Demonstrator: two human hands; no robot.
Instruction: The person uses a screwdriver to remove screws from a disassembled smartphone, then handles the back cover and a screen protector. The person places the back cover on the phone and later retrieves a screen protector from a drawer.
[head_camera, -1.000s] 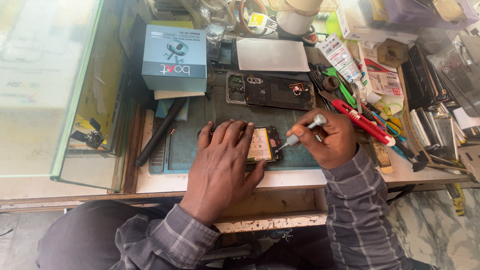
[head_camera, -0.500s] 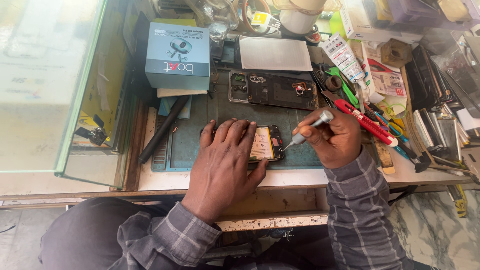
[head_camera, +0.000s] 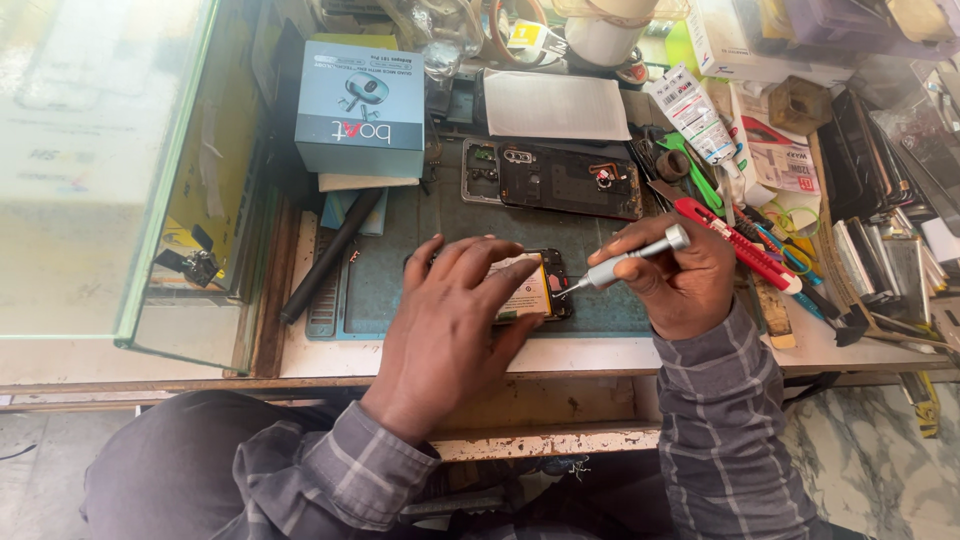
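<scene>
My left hand (head_camera: 453, 315) lies flat over an opened phone (head_camera: 535, 288) on the green work mat (head_camera: 385, 275), fingers spread and pressing it down. The phone's pale battery shows past my fingertips. My right hand (head_camera: 678, 278) grips a silver precision screwdriver (head_camera: 628, 263), its tip set on the phone's right end. Farther back on the mat lies a dark removed phone back frame (head_camera: 555, 180).
A blue-grey product box (head_camera: 362, 108) stands at the back left above a black rod (head_camera: 330, 257). A white sheet (head_camera: 555, 105) lies behind the frame. A red utility knife (head_camera: 735, 243), green tool, tubes and phone parts crowd the right. A glass counter (head_camera: 100, 170) flanks the left.
The view has shifted slightly. Both hands stay on the phone, the screwdriver tip still at its right end, with only a small turn of the tool.
</scene>
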